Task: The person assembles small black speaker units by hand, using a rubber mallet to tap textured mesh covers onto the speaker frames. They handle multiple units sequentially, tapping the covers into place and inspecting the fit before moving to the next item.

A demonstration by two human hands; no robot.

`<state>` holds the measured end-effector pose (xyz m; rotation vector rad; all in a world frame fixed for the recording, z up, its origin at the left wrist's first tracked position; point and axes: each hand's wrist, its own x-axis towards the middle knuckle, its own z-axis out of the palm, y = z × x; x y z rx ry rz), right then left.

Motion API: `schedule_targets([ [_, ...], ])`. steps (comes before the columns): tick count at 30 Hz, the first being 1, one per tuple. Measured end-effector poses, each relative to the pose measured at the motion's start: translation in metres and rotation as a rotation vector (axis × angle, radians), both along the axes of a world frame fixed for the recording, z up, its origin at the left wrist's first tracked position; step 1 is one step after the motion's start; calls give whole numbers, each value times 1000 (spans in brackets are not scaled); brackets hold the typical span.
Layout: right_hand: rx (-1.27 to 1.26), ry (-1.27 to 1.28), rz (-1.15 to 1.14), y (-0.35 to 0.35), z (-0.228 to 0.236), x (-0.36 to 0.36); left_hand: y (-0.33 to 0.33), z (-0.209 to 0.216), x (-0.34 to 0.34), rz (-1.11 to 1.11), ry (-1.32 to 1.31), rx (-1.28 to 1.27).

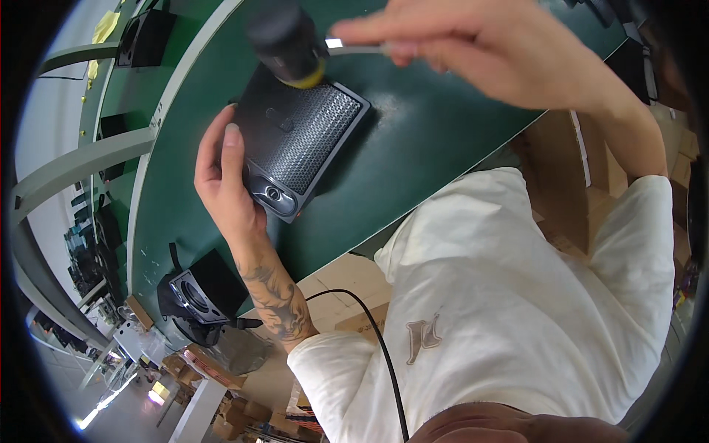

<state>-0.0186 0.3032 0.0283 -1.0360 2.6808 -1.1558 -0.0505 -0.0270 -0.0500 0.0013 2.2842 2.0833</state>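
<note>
A black box-shaped speaker [306, 144] with a silver-grey mesh grille lies tilted on the green workbench. My left hand [225, 177] grips its left side, thumb on the upper face and fingers around the edge. A round, shiny fitting sits at the speaker's near end. Above the far end is a mallet [284, 44] with a thick black head and a yellow face, blurred by motion. My right hand [480, 48] is closed around its handle, the index finger stretched along it. Whether the yellow face touches the speaker, I cannot tell.
Another black speaker [196, 292] with a strap stands at the bench's left end. A pale curved rail [159, 111] borders the green bench [413, 148], with more black speakers [148, 37] beyond it. Cardboard boxes [583, 155] stand at the right below the edge. A black cable [377, 332] hangs before my shirt.
</note>
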Motion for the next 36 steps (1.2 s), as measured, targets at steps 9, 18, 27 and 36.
schedule_targets([
  [9, 48, 145, 10, -3, 6, 23, -6, -4, -1, -6, 18, -9],
  [18, 73, -107, -81, -7, -15, 42, -4, -3, -3, -12, 16, -9],
  [27, -138, 19, -59, -17, 7, 37, -11, -8, -4, -61, 41, 26],
  [36, 110, 81, 75, -53, -16, 41, -14, -11, -7, -81, 10, 75],
])
